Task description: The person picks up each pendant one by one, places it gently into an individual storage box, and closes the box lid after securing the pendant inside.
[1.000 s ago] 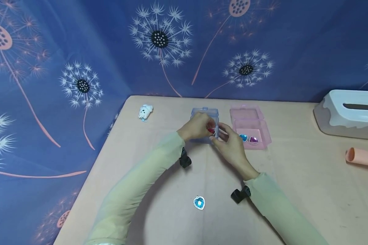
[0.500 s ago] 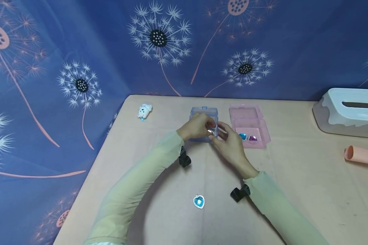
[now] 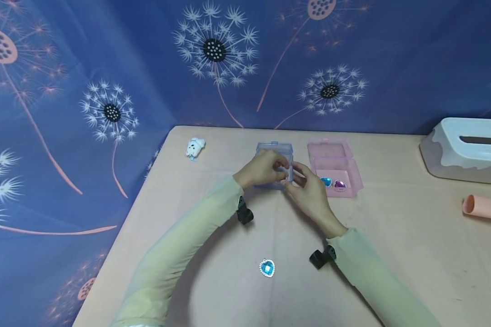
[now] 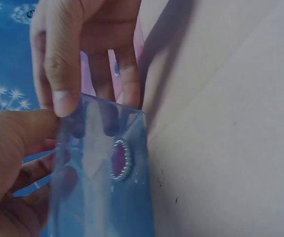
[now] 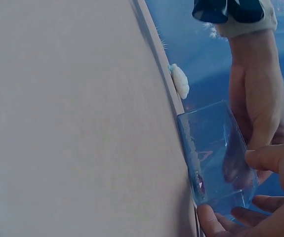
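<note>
A clear blue plastic box (image 3: 274,146) stands open near the back of the table. My right hand (image 3: 311,194) grips its right end, thumb and fingers on either side of the wall. Over the box is my left hand (image 3: 265,169), its loosely bent fingers reaching inside, with nothing visible between thumb and fingertips. In the left wrist view, a red gem (image 4: 118,160) with a silver beaded edge lies inside the box, apart from the left fingers. The right wrist view shows the same gem (image 5: 199,186) low in the box. Part of the box's inside is hidden by the left hand.
To the right stands an open pink box (image 3: 355,175) holding a blue gem (image 3: 325,181) and a purple gem (image 3: 339,184). A blue heart-shaped gem (image 3: 267,268) lies toward the front. Around them are a white toy (image 3: 195,148), a tissue box (image 3: 470,152) and a pink roll (image 3: 487,209).
The red gem, seen between my left fingers a second ago, now lies inside the blue box. My left fingers have parted; my right hand keeps its grip on the box.
</note>
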A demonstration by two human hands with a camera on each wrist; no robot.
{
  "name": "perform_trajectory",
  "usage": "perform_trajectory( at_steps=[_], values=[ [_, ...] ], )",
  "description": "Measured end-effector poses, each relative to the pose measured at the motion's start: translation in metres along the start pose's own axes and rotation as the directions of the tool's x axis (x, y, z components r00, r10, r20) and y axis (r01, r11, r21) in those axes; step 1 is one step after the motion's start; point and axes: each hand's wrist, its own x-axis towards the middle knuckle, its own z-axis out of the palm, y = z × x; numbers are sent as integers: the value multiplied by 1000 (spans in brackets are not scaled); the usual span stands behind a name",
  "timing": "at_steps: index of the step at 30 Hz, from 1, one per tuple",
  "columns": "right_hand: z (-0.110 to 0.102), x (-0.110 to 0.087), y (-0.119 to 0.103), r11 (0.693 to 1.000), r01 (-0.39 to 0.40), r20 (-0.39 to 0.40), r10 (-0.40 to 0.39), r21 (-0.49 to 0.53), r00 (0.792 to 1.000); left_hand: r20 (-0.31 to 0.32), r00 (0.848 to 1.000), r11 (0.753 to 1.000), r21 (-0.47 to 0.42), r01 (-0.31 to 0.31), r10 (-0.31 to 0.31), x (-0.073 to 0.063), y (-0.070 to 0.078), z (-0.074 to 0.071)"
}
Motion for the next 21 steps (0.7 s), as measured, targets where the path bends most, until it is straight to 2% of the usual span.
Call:
perform_trajectory(
  at_steps=[2, 4, 5, 7, 9, 11, 12, 14, 16, 18, 21],
  values=[
    [0, 0, 0, 1000, 1, 1, -1, 0, 1000, -48, 998, 999, 10, -46, 46, -7, 2, -5],
    [0, 0, 0, 1000, 6, 2, -6, 1, 1000, -110, 988, 994, 35, -108, 111, -18, 5, -10],
    [0, 0, 0, 1000, 8, 1, -8, 1, 1000, -144, 978, 988, 54, -146, 153, -25, 6, -12],
    [1, 1, 0, 1000, 10, 3, -10, 9, 1000, -196, 947, 966, 95, -240, 255, -42, 9, -13],
    [1, 1, 0, 1000, 11, 3, -11, 11, 1000, -212, 914, 937, 130, -325, 346, -61, 12, -10],
    [1, 1, 0, 1000, 13, -3, -13, 6, 1000, -175, 894, 909, 153, -389, 412, -80, 17, -2],
    [1, 0, 0, 1000, 15, -5, -15, 2, 1000, -139, 894, 901, 148, -407, 426, -89, 19, 2],
    [1, 0, 0, 1000, 16, -12, -16, -6, 1000, -50, 902, 899, 124, -420, 428, -105, 24, 12],
    [1, -1, 0, 1000, 18, -18, -18, -13, 1000, 50, 904, 898, 107, -428, 425, -118, 28, 22],
    [1, -2, -1, 1000, 18, -19, -19, -6, 1000, 136, 896, 894, 104, -436, 422, -129, 31, 31],
    [1, -2, -1, 1000, 19, -17, -18, 6, 1000, 233, 875, 880, 121, -459, 425, -145, 31, 42]
  ],
)
